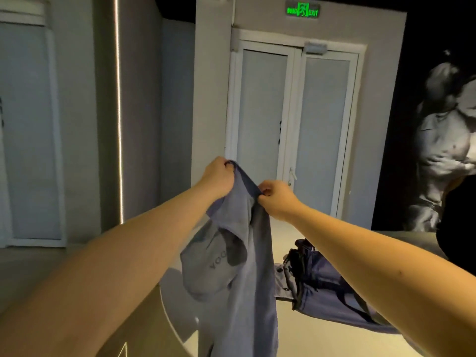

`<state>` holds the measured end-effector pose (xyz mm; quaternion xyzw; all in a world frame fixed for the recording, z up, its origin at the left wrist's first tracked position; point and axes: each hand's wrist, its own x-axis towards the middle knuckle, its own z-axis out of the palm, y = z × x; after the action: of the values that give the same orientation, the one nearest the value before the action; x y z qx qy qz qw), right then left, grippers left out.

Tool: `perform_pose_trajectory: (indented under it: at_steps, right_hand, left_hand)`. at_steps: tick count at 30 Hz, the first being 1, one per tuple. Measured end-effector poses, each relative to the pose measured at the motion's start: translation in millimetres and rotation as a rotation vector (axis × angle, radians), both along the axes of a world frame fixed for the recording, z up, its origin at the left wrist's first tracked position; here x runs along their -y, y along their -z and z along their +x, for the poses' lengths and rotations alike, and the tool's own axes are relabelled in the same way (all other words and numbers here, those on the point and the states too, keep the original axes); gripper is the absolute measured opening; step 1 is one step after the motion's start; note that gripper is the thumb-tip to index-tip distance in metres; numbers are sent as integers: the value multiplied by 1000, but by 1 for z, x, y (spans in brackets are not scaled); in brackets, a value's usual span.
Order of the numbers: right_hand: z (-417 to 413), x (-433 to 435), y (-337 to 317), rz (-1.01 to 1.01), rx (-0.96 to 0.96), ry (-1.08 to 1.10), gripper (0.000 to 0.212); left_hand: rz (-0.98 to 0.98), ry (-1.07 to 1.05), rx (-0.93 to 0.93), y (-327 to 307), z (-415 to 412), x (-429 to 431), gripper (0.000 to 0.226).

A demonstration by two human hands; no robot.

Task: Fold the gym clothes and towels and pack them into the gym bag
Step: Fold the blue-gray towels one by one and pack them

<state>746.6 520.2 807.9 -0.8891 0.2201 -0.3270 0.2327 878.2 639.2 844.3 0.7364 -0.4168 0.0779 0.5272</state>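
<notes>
Here, both hands hold the shirt (pixel 247 253) hanging vertically.

Room dim, grey-warm cast. Vertical light strip (pixel 119 112) burns hard white on left wall. Green exit sign (pixel 302 10) blooms, lettering smeared. Whole frame soft, slight motion blur. Wide-angle bowing toward edges. Tabletop (pixel 322 338) pale, grey shadow at left rim.

A pale, smooth table with a rounded edge (pixel 304 336) carries a dark blue fabric gym bag (pixel 324 284), lying slumped on its right part.
</notes>
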Motion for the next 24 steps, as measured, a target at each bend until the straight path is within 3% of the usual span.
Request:
perform_pose_trajectory:
  at_steps: [4, 7, 10, 14, 17, 20, 24]
  right_hand:
    - [-9, -1, -12, 86, -28, 23, 35]
    - [-17, 3, -15, 59, -15, 142, 37]
    - [-29, 23, -8, 25, -45, 295, 35]
    - [-44, 43, 7, -19, -144, 411, 27]
    - [-52, 47, 15, -49, -301, 492, 22]
    - [-47, 35, 13, -18, -458, 315, 47]
    - [-31, -7, -1, 508, -30, -280, 62]
  left_hand:
    - [167, 42, 116, -3, -5, -15, 29]
    - [291, 0, 236, -6, -11, -29, 43]
    - [545, 71, 347, -7, -6, -49, 53]
    - [844, 120, 541, 0, 8, -64, 22]
    - [791, 157, 397, 5, 21, -71, 10]
    - [507, 218, 198, 8, 22, -63, 20]
    - [358, 246, 170, 8, 0, -33, 14]
